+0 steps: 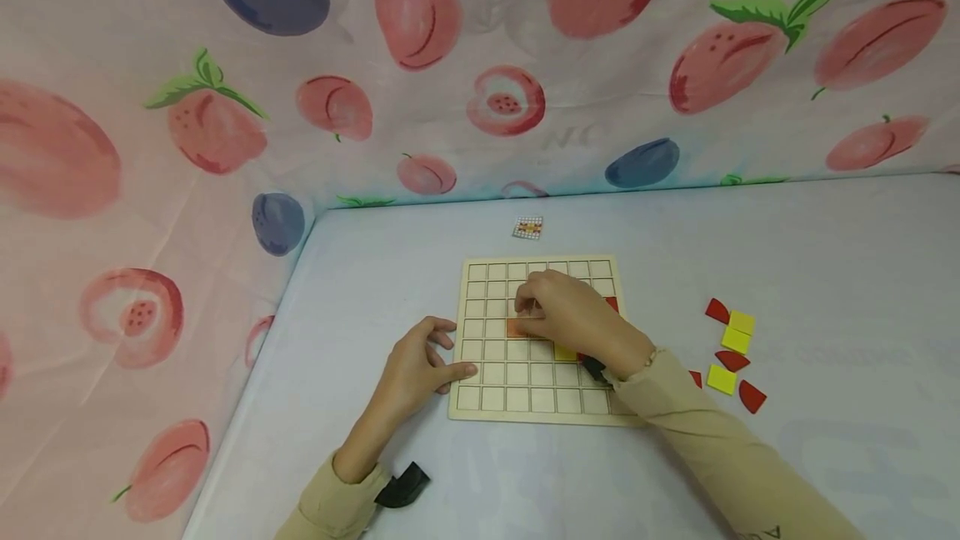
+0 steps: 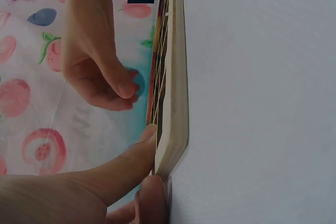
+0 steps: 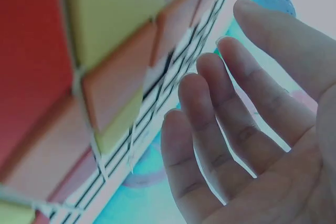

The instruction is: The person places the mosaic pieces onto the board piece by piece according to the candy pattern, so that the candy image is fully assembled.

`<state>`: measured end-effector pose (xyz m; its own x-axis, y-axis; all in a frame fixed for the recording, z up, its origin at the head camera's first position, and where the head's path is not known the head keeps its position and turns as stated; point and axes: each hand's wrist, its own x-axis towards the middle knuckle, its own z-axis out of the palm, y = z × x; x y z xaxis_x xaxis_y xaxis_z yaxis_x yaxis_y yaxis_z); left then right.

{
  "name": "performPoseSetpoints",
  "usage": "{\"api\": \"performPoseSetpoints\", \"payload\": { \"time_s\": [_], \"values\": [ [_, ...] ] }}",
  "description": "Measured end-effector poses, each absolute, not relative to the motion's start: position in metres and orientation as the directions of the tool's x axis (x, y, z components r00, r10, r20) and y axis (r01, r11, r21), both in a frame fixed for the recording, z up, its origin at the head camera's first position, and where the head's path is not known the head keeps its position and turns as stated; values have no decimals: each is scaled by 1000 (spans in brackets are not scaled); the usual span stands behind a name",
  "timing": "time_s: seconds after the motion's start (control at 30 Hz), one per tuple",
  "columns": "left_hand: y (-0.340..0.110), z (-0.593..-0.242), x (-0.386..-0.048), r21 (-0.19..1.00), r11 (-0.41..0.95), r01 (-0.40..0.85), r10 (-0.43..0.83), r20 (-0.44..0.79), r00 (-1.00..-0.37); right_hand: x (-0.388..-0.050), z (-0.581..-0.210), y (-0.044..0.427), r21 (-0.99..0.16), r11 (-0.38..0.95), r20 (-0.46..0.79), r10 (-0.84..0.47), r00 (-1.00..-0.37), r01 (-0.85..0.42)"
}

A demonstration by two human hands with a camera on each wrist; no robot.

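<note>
A wooden grid board (image 1: 517, 398) lies on the table in the head view. At its left edge my left hand (image 1: 412, 365) grips it, thumb on top and fingers against the side and underside, as the left wrist view also shows. Over the board's middle is my right hand (image 1: 573, 311), fingers loosely bent and holding nothing. Near its fingertips an orange tile (image 1: 514, 328) sits in a grid cell. A yellow tile (image 1: 566, 353) and a red piece (image 1: 612, 303) show around the hand; it hides other cells. Red (image 3: 31, 40), yellow and orange tiles fill cells in the right wrist view.
Right of the board lie loose yellow squares (image 1: 722, 379) and several red quarter-round pieces (image 1: 752, 396). A small printed pattern card (image 1: 528, 227) lies beyond the board's far edge. Fruit-patterned cloth (image 1: 457, 23) hangs at the back and left of the table.
</note>
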<state>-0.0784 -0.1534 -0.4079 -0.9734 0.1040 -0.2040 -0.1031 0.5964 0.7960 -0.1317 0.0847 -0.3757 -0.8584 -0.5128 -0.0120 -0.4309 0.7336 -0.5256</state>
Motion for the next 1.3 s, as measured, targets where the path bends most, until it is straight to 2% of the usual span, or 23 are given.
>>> {"api": "performPoseSetpoints", "payload": {
  "time_s": [0.3,0.63,0.87,1.3],
  "values": [
    [-153,-407,-78,794,601,-91,108,-194,-975,-122,-364,112,-522,741,14,-488,-873,-423],
    [-154,-407,-78,801,591,-88,113,-191,-975,-109,-352,147,-463,789,11,-449,-894,-402],
    [-154,-407,-78,802,591,-88,114,-191,-975,-101,-354,170,-396,816,61,-434,-899,-421],
    [-152,-404,-77,796,597,-100,107,-203,-973,-88,-361,202,-360,841,29,-423,-906,-404]
  ]
}}
